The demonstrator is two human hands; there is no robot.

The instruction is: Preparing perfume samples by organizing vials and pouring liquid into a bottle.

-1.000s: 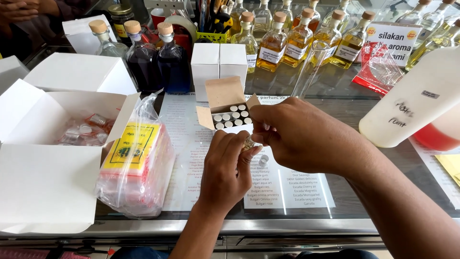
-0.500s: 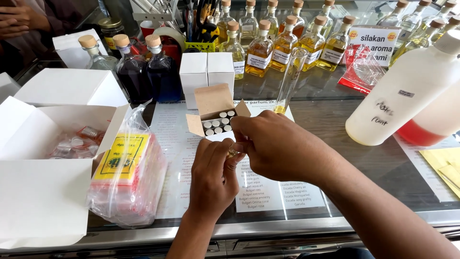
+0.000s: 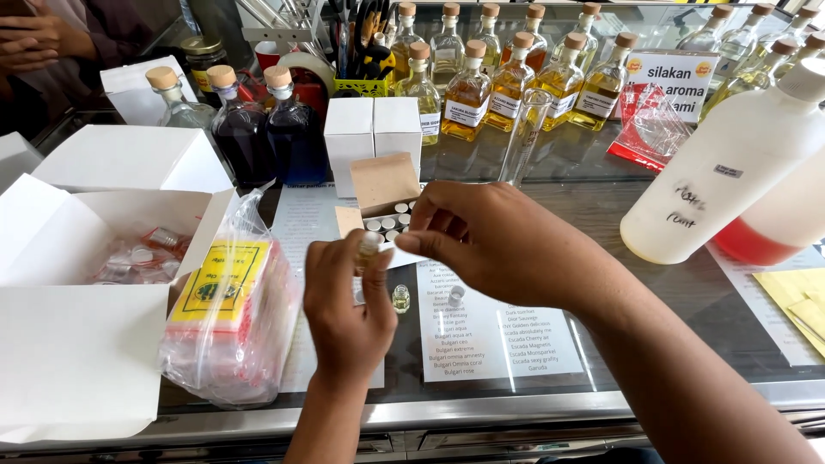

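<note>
Glass counter (image 3: 601, 206) under both hands, and that hard top is the hazard. The left hand (image 3: 348, 301) has its fingers curled shut round a small vial (image 3: 369, 247), held upright just above the counter near the front edge. The right hand (image 3: 490, 241) pinches thumb and forefinger together at the vial's top; whether a cap sits between them I cannot tell. A slip of either grip would likely drop the vial onto the glass, or onto the tiny open vial (image 3: 400, 298) standing just below, which looks easy to knock over with a wrist. The tall white bottle (image 3: 722, 172) near the right forearm could be nudged too.

Behind the hands sits a small brown carton (image 3: 384, 193) of capped vials, flap up. Two white cube boxes (image 3: 374, 137) stand behind it. At left lie an open white box (image 3: 86, 241) and a clear bag (image 3: 228, 318) with a yellow label. A white sign with orange marks (image 3: 683, 79) stands far right, and white printed lists (image 3: 490, 331) lie flat beneath the glass.
</note>
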